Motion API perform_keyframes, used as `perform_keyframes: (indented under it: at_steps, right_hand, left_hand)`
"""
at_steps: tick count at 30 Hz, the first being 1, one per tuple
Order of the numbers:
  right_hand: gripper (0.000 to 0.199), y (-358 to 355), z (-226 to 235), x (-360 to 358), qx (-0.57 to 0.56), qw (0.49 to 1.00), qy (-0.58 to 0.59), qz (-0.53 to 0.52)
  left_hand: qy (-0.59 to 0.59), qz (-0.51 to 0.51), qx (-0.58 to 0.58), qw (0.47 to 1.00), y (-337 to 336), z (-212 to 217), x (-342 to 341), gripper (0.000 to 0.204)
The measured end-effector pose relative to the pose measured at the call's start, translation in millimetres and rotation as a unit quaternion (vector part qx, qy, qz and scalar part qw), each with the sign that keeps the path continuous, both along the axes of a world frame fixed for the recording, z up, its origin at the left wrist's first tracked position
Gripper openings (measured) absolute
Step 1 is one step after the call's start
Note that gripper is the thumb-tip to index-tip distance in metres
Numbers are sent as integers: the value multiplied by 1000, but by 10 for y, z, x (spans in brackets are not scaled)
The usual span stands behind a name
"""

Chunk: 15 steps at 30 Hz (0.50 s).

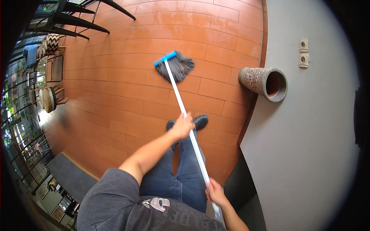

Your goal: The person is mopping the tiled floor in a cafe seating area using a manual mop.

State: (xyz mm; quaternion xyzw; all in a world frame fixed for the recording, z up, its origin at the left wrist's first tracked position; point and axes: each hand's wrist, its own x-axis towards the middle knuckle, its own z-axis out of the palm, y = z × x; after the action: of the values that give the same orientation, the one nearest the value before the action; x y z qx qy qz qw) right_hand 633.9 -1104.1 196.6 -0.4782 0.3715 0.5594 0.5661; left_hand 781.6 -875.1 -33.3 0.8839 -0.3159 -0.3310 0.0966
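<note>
A mop with a long white handle (175, 89) slants from near my waist out to the tiled floor ahead of my feet. Its grey string head (177, 68) hangs from a blue clamp (169, 57) and lies bunched on the tiles, fanned toward the right. My left hand (182, 126) is wrapped round the middle of the handle, above my dark shoes. Lower down, close to the handle's end, my right hand (216, 192) grips it too, fingers closed around the shaft.
A tall carved stone-like pot (266, 82) stands against the grey wall (304, 127) at right, below two wall sockets (303, 53). Black metal furniture legs (83, 27) reach in at upper left. A round woven stool (48, 100) and a dark counter (71, 175) line the left side.
</note>
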Motion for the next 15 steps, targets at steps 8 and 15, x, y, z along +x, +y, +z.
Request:
perform_keyframes:
  at_steps: [8,15]
  right_hand:
    - [28,1343,-963,1080,44,997,-25,-64]
    - [23,725,-477,56,3,999,18,40]
  left_hand:
    - [-83,-27,165,983,1156,-646,1573,21]
    - [-35,-42,77,996,726,-309,187,15]
